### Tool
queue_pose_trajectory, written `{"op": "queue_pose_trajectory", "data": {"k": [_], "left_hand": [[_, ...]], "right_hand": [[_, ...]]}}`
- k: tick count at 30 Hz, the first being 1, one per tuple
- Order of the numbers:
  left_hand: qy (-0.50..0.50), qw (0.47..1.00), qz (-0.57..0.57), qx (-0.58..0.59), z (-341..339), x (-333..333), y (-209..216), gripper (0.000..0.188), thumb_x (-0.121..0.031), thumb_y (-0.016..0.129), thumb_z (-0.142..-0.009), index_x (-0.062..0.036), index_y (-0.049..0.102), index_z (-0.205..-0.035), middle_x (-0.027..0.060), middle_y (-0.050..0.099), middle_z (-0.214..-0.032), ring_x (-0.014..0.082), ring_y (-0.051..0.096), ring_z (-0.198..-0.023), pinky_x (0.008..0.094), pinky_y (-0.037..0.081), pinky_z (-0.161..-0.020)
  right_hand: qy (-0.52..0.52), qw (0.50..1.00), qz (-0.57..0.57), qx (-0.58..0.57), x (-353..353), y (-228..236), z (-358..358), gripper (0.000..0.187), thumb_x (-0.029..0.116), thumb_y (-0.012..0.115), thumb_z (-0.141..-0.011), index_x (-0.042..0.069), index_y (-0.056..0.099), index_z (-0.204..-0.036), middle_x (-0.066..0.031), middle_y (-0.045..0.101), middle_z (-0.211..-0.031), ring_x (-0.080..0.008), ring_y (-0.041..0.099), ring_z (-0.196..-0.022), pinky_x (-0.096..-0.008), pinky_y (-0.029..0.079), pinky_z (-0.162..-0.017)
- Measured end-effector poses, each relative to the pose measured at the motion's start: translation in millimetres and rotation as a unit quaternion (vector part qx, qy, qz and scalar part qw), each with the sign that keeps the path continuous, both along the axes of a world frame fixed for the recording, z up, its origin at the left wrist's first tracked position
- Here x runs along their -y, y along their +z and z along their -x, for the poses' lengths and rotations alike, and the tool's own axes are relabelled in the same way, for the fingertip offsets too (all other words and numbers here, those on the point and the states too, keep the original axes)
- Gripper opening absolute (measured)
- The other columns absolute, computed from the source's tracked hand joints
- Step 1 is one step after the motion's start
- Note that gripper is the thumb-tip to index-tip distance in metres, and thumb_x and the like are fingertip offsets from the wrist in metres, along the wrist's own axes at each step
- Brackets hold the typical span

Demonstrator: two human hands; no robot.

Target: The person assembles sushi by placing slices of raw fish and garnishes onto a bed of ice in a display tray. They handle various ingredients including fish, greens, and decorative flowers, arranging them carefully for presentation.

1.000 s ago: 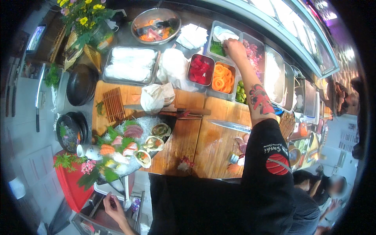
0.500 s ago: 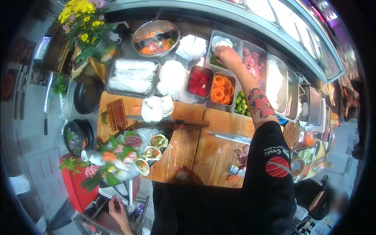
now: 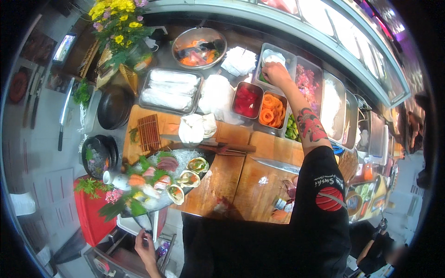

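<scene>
My right hand (image 3: 275,74) reaches into a clear container (image 3: 292,55) at the back, which holds white round pieces (image 3: 272,57) and green leaves. Its fingers are curled downward, and what they grip is hidden. Low on the left, my left hand (image 3: 145,245) has its fingers bent together just below a dark, silvery tapered piece (image 3: 143,223) at the platter's near edge. Whether it touches that piece is unclear. The dark sashimi platter (image 3: 199,173) carries sliced fish (image 3: 167,163), filled shells (image 3: 189,178), shredded white garnish and green leaves.
A long knife (image 3: 276,164) lies on the wooden board (image 3: 222,185), near fish pieces (image 3: 289,187). Behind are a white cloth (image 3: 197,128), red (image 3: 246,99) and orange (image 3: 272,110) garnish tubs, and a steel bowl (image 3: 199,48). Another person (image 3: 375,245) is at lower right.
The view has shifted, so the counter sits farther right in the picture. My left hand has come closer to the silvery tapered piece. My right hand remains at the clear container.
</scene>
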State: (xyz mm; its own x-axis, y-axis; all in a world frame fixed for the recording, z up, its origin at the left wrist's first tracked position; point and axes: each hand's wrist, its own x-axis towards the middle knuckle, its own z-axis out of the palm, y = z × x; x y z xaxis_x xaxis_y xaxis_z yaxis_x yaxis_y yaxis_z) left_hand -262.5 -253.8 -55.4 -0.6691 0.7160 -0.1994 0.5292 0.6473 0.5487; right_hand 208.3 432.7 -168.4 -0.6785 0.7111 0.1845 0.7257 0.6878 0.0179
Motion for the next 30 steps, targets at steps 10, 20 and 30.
{"op": "queue_pose_trajectory", "data": {"k": [10, 20, 30], "left_hand": [[0.013, 0.999, -0.005, 0.037, 12.1, 24.3, -6.2, 0.031, -0.007, 0.069, -0.092, 0.0021, 0.069, -0.121, 0.013, 0.071, -0.093, 0.02, 0.063, -0.079, 0.0339, 0.051, -0.075], [0.016, 0.998, 0.013, 0.056, 15.2, 42.8, -0.8, 0.033, -0.011, 0.07, -0.094, 0.0007, 0.069, -0.124, 0.0141, 0.073, -0.096, 0.0206, 0.067, -0.083, 0.0358, 0.053, -0.08], [-0.007, 0.996, -0.008, 0.092, 9.9, 40.6, -5.1, 0.034, -0.007, 0.069, -0.093, 0.003, 0.066, -0.126, 0.0101, 0.071, -0.089, 0.0192, 0.069, -0.084, 0.034, 0.054, -0.083]], "right_hand": [[-0.004, 0.997, -0.004, 0.072, -4.7, -0.8, 13.8, 0.01, 0.015, 0.067, -0.082, 0.007, 0.072, -0.083, -0.0145, 0.069, -0.089, -0.0357, 0.068, -0.089, -0.0473, 0.055, -0.081], [-0.105, 0.977, 0.171, 0.076, 4.2, 21.3, 11.5, 0.014, 0.023, 0.066, -0.086, 0.011, 0.074, -0.087, -0.0072, 0.069, -0.108, -0.031, 0.061, -0.112, -0.0495, 0.044, -0.093], [-0.075, 0.977, 0.194, 0.051, -1.3, 19.0, -8.1, 0.014, 0.026, 0.068, -0.089, 0.015, 0.077, -0.089, -0.0034, 0.071, -0.11, -0.0281, 0.062, -0.112, -0.0476, 0.04, -0.093]]}}
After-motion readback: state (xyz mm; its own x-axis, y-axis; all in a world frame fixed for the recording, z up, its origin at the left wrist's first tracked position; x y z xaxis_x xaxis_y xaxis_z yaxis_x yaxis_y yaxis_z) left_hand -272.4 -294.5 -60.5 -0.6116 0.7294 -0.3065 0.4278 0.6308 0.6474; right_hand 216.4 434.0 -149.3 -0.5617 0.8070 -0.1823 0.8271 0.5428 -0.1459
